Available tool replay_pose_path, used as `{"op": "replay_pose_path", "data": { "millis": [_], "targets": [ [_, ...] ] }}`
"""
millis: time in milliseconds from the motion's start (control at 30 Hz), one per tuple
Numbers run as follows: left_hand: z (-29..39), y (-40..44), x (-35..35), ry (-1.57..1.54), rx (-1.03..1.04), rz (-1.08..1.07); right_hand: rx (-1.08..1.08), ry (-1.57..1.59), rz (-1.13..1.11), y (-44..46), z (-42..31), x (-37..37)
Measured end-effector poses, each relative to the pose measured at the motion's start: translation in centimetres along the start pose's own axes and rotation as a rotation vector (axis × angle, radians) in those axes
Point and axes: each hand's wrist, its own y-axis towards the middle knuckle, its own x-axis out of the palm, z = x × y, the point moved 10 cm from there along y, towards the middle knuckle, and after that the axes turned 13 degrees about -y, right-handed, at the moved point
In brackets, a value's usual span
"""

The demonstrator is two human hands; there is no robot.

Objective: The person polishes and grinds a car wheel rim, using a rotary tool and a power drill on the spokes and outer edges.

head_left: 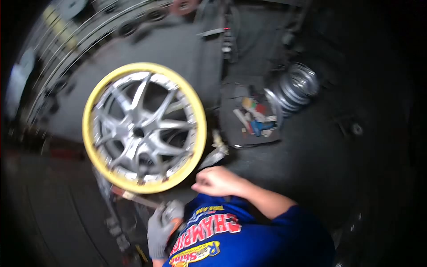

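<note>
Blue shirt [275, 242], foremost; bare right hand [216, 180], curled closed, stood nearer the yellow-edged wheel [133, 143]; gloved left hand [161, 226], grip I couldn't tell; wheel, round, lay ahead of both.

The whole view is smeared by motion. The spokes of the wheel [129, 129] hide part of what lies behind it. The gloved left hand [165, 224] is too blurred to tell what its fingers close on, and the right hand's [217, 181] fingertips are indistinct. The bottom edge cuts off the shirt [271, 242]. The bits [258, 118] right of centre are too small to identify; darkness swallows the far right.
</note>
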Motion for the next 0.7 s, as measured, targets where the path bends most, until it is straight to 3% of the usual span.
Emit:
{"op": "replay_pose_path", "data": {
  "millis": [67, 100, 133, 333, 433, 700],
  "targets": [
    [3.4, -0.2, 3.2, 0.493, 0.001, -0.058, 0.072, 0.009, 0.046, -1.6, 0.5, -1.1],
    [3.0, -0.4, 3.5, 0.694, -0.119, -0.075, 0.11, 0.124, 0.095, -2.3, 0.7, -0.9],
    [2.7, -0.7, 4.2, 0.754, -0.097, -0.121, 0.124, 0.162, 0.145, -3.0, 0.3, -1.2],
    [-0.1, -4.8, 8.5, 0.687, -0.01, -0.299, 0.137, 0.257, 0.261, -8.0, -2.7, -1.8],
    [-1.9, -7.4, 9.9, 0.683, -0.051, -0.348, 0.117, 0.28, 0.215, -10.5, -4.4, -0.9],
    [-3.9, -13.7, 11.8, 0.487, -0.043, -0.309, 0.053, 0.231, 0.136, -14.5, -6.5, 1.3]
  ]
}}
